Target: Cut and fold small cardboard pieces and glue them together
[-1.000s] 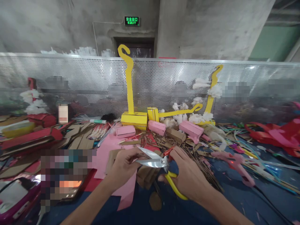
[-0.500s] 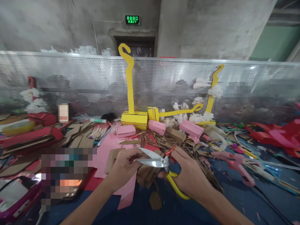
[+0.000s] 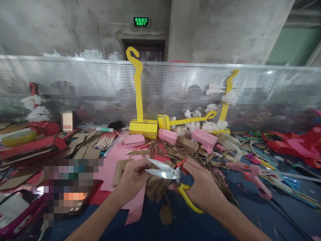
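Note:
My right hand (image 3: 204, 182) is wrapped round the red and yellow handles of a pair of scissors (image 3: 164, 174). The silver blades are slightly parted and point left towards my left hand (image 3: 131, 179). At the blade tips, the thumb and fingers of my left hand are pinched together. Whatever lies between them is hidden. Pieces of brown cardboard (image 3: 156, 190) lie below the blades, with a small cardboard hexagon (image 3: 166, 215) nearer to me. Pink paper (image 3: 135, 207) spreads under and beside my left wrist.
Yellow hook-necked cardboard shapes (image 3: 143, 127) stand at the back against a perforated metal screen (image 3: 163, 87). In front sit pink cardboard prisms (image 3: 134, 140) and brown scraps (image 3: 167, 150). A pink glue gun (image 3: 255, 175) with its cord lies right; a phone (image 3: 80, 207) lies left.

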`<state>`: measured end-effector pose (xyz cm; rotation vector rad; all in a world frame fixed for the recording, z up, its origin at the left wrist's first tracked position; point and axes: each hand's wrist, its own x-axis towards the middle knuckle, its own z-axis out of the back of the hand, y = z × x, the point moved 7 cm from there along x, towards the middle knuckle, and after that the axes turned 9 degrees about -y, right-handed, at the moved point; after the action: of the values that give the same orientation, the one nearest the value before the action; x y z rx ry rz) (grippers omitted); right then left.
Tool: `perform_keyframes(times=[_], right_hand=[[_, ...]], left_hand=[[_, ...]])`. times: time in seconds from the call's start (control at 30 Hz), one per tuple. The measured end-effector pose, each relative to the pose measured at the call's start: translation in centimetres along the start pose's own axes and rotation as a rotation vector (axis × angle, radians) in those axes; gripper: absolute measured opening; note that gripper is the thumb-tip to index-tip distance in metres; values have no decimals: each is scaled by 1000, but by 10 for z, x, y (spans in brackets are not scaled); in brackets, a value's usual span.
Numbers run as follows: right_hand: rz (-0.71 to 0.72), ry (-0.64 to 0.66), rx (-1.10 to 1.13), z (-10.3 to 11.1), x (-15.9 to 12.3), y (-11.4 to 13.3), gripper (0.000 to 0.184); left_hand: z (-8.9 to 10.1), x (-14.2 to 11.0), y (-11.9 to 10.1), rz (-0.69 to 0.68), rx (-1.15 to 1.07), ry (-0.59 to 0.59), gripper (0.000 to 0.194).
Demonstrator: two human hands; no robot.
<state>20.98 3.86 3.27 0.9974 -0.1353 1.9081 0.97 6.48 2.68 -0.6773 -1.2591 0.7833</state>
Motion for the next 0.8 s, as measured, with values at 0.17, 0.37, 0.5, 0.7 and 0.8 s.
perform_keyframes(times=[0.17,0.37,0.5,0.7,0.8], right_hand=[[4,-26,3,2,1,0,34],[-20,-23,7,0,2,-4,34],[-53,4,-18,-4,0,-8,31],[10,11,-50,-5,-4,2,30],[25,22,-62,-7,-5,2,30]], left_hand=[[1,0,6,25,20,-30,12],[0,1,5,7,0,-16,12],[2,3,-1,-26,-14,-22,15],[-1,1,-10,-53,-39,33,29],[-2,0,-11,-57,-46,29,31]])
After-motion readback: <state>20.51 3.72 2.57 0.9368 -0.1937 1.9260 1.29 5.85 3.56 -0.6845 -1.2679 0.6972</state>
